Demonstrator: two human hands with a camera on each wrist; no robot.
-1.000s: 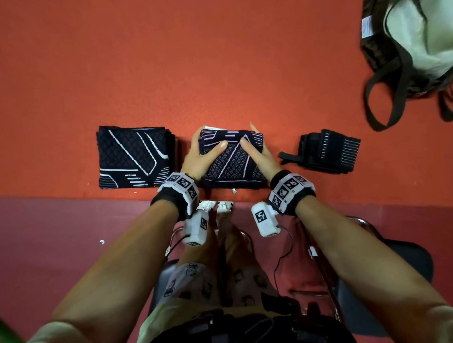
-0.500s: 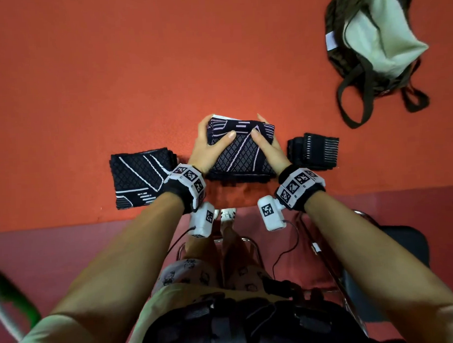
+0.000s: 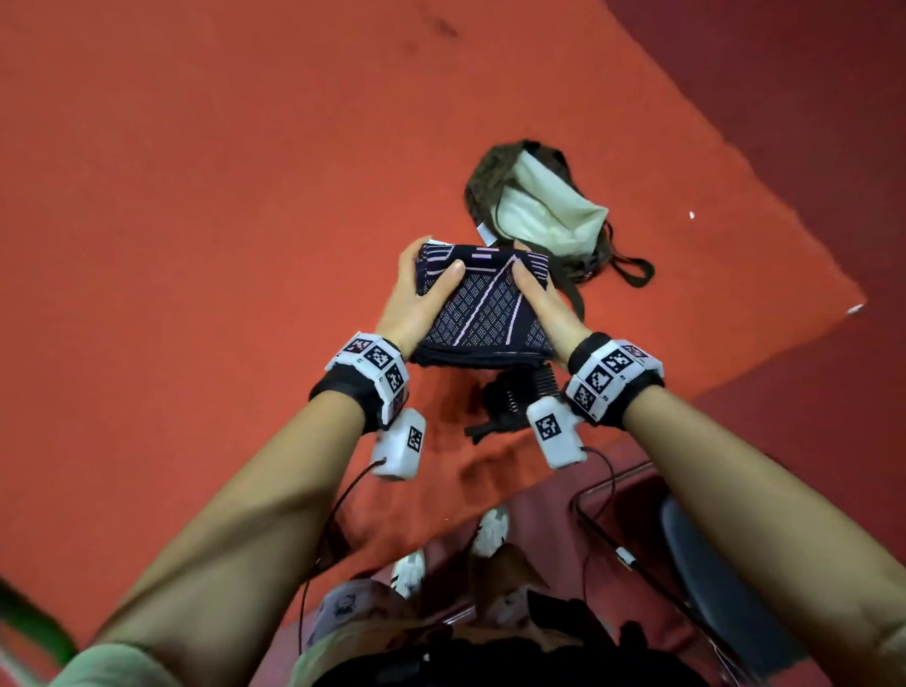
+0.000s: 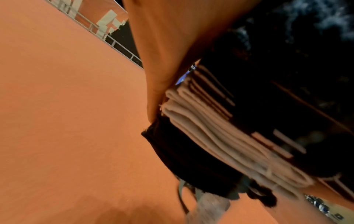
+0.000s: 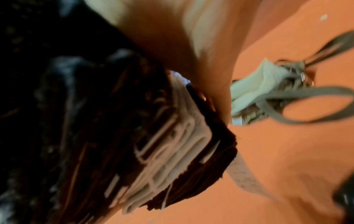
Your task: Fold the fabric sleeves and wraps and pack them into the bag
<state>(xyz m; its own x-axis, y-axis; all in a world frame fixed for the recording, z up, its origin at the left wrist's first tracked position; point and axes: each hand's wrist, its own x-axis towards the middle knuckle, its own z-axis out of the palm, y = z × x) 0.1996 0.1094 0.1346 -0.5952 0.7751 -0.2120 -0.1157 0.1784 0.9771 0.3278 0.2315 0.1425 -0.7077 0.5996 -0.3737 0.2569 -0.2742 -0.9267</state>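
Observation:
A folded dark patterned sleeve stack (image 3: pixel 483 306) is held up off the orange table (image 3: pixel 179 198). My left hand (image 3: pixel 418 298) grips its left side and my right hand (image 3: pixel 539 301) grips its right side, thumbs on top, fingers underneath. Its layered edges show in the left wrist view (image 4: pixel 220 136) and the right wrist view (image 5: pixel 162 159). The olive bag (image 3: pixel 539 212) with a pale lining lies open just beyond the stack, and the right wrist view also catches the bag (image 5: pixel 268 91). A folded black ribbed wrap (image 3: pixel 514 397) lies on the table under my hands.
The orange table's right edge (image 3: pixel 796 228) runs diagonally, with dark red floor beyond. A dark chair seat (image 3: pixel 705 565) stands at lower right near my legs. A green object (image 3: pixel 24 620) shows at the lower left corner.
Both hands have lifted the patterned stack off the table and carried it right and forward, to just in front of the bag. The other folded patterned piece at left has left the view.

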